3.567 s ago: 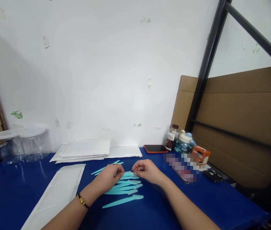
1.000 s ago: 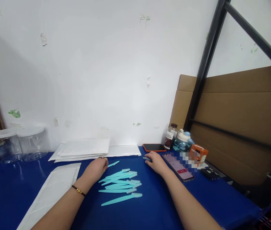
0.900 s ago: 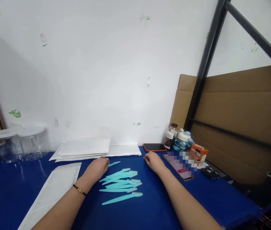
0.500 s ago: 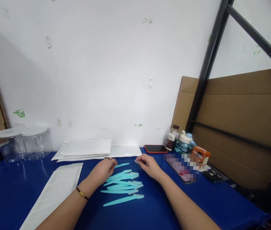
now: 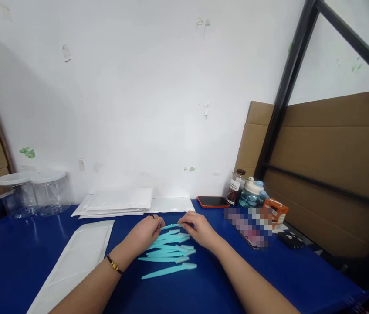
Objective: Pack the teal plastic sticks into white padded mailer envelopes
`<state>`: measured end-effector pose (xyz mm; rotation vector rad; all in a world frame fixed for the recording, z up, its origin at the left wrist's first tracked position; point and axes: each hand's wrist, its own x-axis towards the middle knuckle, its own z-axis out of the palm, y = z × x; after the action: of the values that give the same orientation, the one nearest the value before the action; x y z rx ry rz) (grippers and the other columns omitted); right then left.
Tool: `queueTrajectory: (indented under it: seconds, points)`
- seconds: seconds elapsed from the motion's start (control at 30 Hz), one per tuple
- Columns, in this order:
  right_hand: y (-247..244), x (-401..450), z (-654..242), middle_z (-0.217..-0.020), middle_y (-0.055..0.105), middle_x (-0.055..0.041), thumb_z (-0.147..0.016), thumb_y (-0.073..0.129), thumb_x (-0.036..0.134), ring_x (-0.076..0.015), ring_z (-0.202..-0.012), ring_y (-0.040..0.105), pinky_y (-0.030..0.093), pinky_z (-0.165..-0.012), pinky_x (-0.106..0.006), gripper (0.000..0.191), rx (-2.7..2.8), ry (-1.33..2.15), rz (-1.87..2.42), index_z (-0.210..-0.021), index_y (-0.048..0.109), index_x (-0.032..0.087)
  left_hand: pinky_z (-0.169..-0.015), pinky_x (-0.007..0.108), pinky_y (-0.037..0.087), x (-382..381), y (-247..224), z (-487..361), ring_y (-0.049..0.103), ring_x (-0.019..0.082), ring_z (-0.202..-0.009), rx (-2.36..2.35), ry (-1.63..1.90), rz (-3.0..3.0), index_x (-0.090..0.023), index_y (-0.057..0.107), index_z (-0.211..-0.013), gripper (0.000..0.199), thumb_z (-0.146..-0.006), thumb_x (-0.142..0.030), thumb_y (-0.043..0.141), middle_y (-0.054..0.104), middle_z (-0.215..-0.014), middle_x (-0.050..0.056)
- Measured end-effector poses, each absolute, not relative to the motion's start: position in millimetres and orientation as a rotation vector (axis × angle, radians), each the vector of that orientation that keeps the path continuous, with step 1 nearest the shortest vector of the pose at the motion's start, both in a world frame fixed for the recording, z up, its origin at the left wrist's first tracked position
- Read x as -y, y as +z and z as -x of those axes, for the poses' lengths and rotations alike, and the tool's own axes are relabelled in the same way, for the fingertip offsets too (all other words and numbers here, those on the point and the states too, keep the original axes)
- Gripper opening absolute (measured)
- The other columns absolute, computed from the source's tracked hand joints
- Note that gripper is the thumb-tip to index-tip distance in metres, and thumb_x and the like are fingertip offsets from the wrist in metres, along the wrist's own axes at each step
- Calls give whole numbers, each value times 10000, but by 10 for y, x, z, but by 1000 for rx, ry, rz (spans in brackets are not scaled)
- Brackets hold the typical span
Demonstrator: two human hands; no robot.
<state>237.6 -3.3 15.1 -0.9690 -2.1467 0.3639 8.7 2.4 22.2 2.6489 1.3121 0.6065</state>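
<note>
Pinched in my left hand (image 5: 148, 230) is a turquoise eyebrow razor (image 5: 170, 226), its handle end between the fingers and its head pointing right. My right hand (image 5: 199, 229) is closed at the razor's head, thumb and forefinger on a small translucent cap that is mostly hidden by the fingers. Whether the cap sits over the blade, I cannot tell. Just below both hands, several more turquoise eyebrow razors (image 5: 167, 253) lie in a loose pile on the blue tabletop, heads to the right. One razor (image 5: 167, 271) lies slightly apart at the front.
White padded mailers (image 5: 115, 199) are stacked by the wall, and another mailer (image 5: 73, 261) lies left. Two clear jars (image 5: 52, 200) stand far left. To the right are an orange-cased phone (image 5: 213, 201), a dark bottle (image 5: 235, 187), a water bottle (image 5: 251, 196) and an orange box (image 5: 275, 213).
My right hand has moved left with the small translucent piece, up to the head of the razor in my left hand. The view has shifted slightly.
</note>
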Motion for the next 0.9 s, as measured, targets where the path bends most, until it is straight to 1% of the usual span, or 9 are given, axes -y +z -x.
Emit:
queueTrajectory:
  seconds: [0.2,0.43,0.63,0.9]
  points:
    - [197,36,-2435,-848,612,-35,-844,500,131,-137,-753,572,439,-672,-240,193,2078,321,998,-904,668,205,-706,257,395,-17,230,-94,541,153,-779,-1319,605,-2657,-184,572,-833,226,-826,-150,348,593,-829,31]
    - [181,44,-2414,-856,606,-37,-839,495,120,-138,-778,574,438,-704,-242,207,2137,334,963,-909,670,207,-709,255,398,-5,245,-110,543,151,-782,-1291,608,-2633,-180,568,-824,225,-817,-149,346,597,-840,32]
    - [180,37,-2464,-836,603,-36,-838,495,137,-136,-731,560,426,-635,-232,185,2089,315,1020,-880,664,199,-706,252,395,6,293,-103,545,151,-776,-1328,568,-2606,-179,573,-818,216,-808,-149,359,599,-835,34]
    - [186,90,-2336,-858,620,-33,-811,499,81,-133,-771,580,438,-693,-233,243,2159,401,966,-909,681,208,-719,243,411,36,278,-171,544,149,-802,-1239,575,-2575,-183,585,-813,239,-786,-141,351,600,-840,28]
